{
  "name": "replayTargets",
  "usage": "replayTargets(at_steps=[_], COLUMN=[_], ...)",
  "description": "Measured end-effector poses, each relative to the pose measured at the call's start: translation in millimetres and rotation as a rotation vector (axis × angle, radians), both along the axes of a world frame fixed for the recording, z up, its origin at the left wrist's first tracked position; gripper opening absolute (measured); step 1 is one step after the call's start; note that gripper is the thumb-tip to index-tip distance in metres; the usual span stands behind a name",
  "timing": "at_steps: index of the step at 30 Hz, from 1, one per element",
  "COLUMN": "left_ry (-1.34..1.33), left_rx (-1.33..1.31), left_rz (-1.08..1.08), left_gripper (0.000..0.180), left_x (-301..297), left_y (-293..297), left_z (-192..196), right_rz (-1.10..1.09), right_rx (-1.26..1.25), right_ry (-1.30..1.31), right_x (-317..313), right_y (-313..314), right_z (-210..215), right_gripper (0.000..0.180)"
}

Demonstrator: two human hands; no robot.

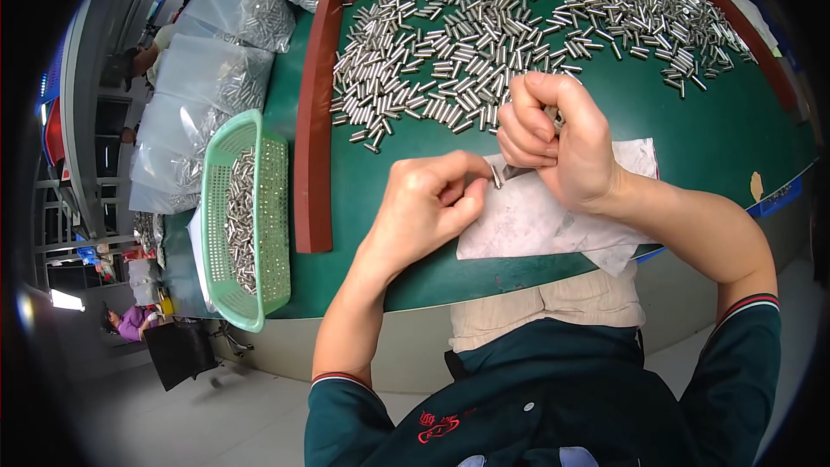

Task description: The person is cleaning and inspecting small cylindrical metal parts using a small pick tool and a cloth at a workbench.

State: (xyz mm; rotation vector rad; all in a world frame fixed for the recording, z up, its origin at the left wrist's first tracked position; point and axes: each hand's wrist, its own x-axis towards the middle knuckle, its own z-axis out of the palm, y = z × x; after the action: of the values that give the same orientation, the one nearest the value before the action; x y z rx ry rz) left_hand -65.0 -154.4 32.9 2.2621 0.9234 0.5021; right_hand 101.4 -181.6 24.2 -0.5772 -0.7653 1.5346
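My left hand (430,204) is closed, thumb and forefinger pinching a small shiny metal pin (496,176). Just to the right of it, my right hand (553,140) is curled into a fist around a dark, slim tool, most of it hidden in the palm. The tool's flat tip (516,172) points at the pin; whether they touch I cannot tell. Beneath both hands lies a smudged whitish cloth (527,225) on the green tabletop (402,285). Many loose metal pins (467,43) of the same look spread beyond my hands.
A red-brown raised border (315,147) edges the work area on the left. Past it stands a light green perforated basket (275,233) with metal pins (241,216) inside. Several clear plastic bags (203,69) of pins line the far left. A person in purple (134,323) is in the background.
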Motion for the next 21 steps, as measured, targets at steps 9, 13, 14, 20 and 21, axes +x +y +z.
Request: replayTargets(at_steps=[9,13,14,20,21], left_ry=[0.066,0.073,0.061,0.059,0.058], left_rx=[0.041,0.049,0.048,0.057,0.056], left_rz=[0.067,0.068,0.069,0.056,0.054], left_gripper=[0.011,0.008,0.007,0.006,0.006], left_x=[5,3,3,4,4], left_y=[-4,-5,-5,-5,-5], left_z=[-8,-7,-8,-7,-8], right_rz=[-0.039,-0.05,-0.044,-0.037,-0.032], right_rx=[0.038,0.077,0.073,0.052,0.051], right_ry=[0.037,0.072,0.074,0.065,0.068], right_x=[-1,2,2,2,2], right_y=[-2,-1,-1,-1,-1], right_z=[0,0,-1,0,0], right_gripper=[0.031,0.037,0.037,0.037,0.037])
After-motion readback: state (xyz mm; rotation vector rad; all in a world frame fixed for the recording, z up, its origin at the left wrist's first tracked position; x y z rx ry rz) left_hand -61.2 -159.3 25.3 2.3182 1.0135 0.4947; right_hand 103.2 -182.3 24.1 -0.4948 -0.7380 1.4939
